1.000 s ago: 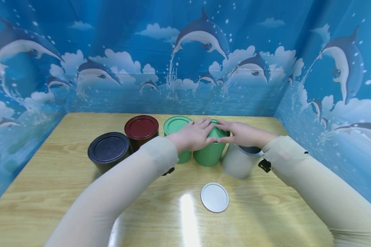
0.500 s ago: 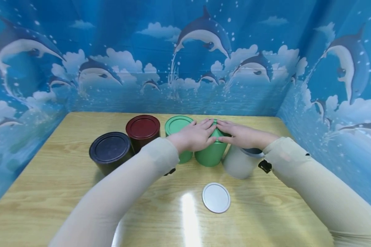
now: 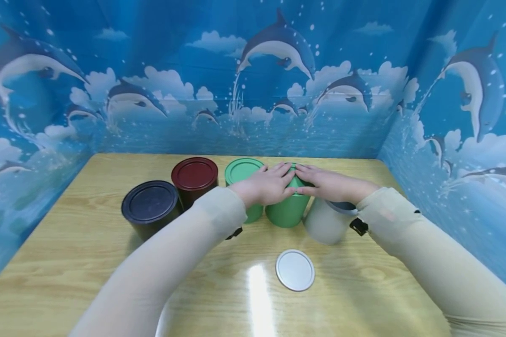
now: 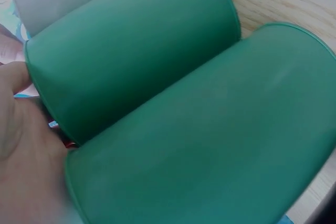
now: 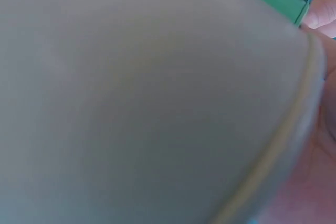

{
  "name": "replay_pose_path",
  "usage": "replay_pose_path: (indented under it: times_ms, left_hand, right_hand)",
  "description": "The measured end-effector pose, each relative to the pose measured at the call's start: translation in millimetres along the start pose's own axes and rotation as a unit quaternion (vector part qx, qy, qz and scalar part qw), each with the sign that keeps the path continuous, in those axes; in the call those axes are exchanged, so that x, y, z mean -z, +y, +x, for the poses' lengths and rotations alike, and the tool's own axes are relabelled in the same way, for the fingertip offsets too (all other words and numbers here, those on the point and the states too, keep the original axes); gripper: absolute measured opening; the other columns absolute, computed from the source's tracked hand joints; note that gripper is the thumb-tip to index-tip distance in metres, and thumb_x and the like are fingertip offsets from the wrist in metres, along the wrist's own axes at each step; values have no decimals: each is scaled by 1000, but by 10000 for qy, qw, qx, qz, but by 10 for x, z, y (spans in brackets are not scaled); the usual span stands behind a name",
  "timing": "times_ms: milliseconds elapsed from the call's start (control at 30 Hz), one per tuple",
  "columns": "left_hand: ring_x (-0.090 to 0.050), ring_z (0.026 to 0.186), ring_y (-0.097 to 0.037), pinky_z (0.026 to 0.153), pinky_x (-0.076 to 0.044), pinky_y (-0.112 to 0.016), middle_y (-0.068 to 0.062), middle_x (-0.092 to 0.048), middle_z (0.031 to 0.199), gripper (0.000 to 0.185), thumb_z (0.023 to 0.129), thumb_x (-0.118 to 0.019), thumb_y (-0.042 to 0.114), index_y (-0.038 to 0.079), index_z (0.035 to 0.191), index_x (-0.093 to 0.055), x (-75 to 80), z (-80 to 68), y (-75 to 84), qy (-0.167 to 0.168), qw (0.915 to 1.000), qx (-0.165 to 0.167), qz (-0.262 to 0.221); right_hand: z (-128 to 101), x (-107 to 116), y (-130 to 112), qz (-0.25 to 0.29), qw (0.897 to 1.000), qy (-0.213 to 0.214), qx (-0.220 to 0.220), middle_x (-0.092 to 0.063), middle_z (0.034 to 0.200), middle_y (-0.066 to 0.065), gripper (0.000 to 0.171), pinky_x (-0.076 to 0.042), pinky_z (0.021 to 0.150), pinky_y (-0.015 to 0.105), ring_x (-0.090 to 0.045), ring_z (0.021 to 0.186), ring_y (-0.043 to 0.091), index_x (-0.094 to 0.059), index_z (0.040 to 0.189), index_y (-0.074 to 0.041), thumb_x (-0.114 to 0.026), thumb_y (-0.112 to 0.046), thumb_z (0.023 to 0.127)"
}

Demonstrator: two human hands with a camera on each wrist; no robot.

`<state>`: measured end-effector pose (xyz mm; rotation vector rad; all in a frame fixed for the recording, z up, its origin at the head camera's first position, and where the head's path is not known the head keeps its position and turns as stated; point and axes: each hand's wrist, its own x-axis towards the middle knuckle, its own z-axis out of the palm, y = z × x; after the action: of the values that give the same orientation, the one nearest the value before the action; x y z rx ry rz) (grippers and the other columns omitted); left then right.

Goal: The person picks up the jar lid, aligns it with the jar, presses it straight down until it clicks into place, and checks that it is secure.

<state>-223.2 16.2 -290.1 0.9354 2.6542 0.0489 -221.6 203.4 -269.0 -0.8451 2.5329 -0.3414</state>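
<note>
Hands meet over the green canister in the middle of the row (image 3: 287,211), the left hand (image 3: 263,187) and the right hand (image 3: 326,182) tipped toward each other with straight fingers across its top; neither is clenched, and neither curls round anything. The thumbs nearly touch at the near rim (whether the top sits level under the palms cannot be told, since they cover most of it). In the left wrist view the canister's edge runs right beside the left hand. The second green canister (image 3: 240,171) stands close on the left, its round lid partly under that hand, with only a narrow gap between the two walls. Close on the right, the grey canister (image 3: 325,223) leaves little room, its rim passing just beneath the right hand, and its mouth looks dark. Farther left are a dark red canister (image 3: 195,175) and a black canister (image 3: 150,202), close together, the left sleeve (image 3: 160,262) crossing near both. In front of the row a pale round disc (image 3: 295,270) lies flat, well apart from every canister. Around it the wooden table (image 3: 76,262) stretches toward the viewer and out to the left, while behind, a short strip of wood separates the row from the dolphin curtain (image 3: 173,37).
</note>
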Motion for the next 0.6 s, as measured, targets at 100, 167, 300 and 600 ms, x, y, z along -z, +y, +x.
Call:
replay_pose_path:
  times_ms: [100, 167, 300, 600]
  left_hand:
    - [9, 141, -15, 113, -1, -46, 0, 7, 156, 63, 100, -22, 50, 19, 151, -4, 21, 1, 18, -85, 9999, 58, -37]
    - [10, 141, -15, 113, -2, -46, 1, 7, 156, 63, 99, -23, 50, 19, 151, -4, 29, 3, 22, -124, 9999, 80, -73]
    - [9, 141, -15, 112, -2, -47, 2, 8, 156, 63, 99, -23, 50, 19, 151, -4, 44, 3, 31, -166, 9998, 88, -65]
    - [6, 141, -17, 113, -1, -45, 1, 4, 156, 62, 99, -26, 50, 20, 151, -9, 106, -1, 53, -265, 9994, 180, 87]
  right_hand:
    - [-9, 3, -12, -7, 10000, -3, -21, -5, 154, 18, 65, -10, 110, 52, -1, 140, 35, -15, 147, 1, -45, -32, 99]
    - [-9, 5, -15, 28, 10000, -23, -38, -5, 154, 18, 65, -10, 110, 52, -1, 140, 36, -15, 147, 1, -45, -32, 99]
    - [-9, 8, -15, 24, 9999, -69, -97, -5, 154, 18, 65, -10, 110, 53, -1, 140, 36, -15, 147, 1, -44, -32, 99]
    - [5, 41, -44, -122, 9996, -188, -194, -4, 155, 16, 66, -9, 110, 54, 4, 140, 36, -15, 148, -1, -43, -36, 99]
